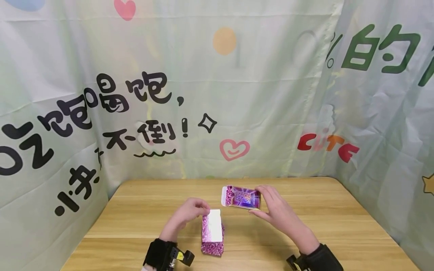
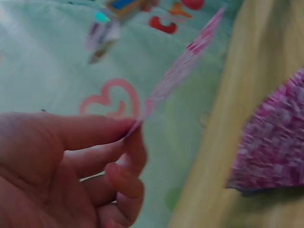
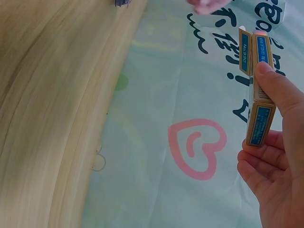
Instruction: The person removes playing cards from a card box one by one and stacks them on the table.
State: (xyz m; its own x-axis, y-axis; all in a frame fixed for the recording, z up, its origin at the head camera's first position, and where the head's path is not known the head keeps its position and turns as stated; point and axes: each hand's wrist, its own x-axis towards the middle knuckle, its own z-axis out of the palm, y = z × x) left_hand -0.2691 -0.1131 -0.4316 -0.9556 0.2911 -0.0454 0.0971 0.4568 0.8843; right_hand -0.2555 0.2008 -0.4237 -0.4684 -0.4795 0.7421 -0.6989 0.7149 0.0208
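My left hand pinches a shiny card between thumb and index finger. In the left wrist view that card appears nearly edge-on, pink and blurred, and the other fingers are curled below it. Under it in the head view lies a pile of pink-and-white patterned cards on the table. My right hand grips a small purple card box by its right end. The box's white flap stands out at the left. In the right wrist view, the thumb lies along the box's narrow side.
The wooden table ends at a printed cloth backdrop, which rises behind it and along both sides. Black wrist straps with small cameras sit on both forearms.
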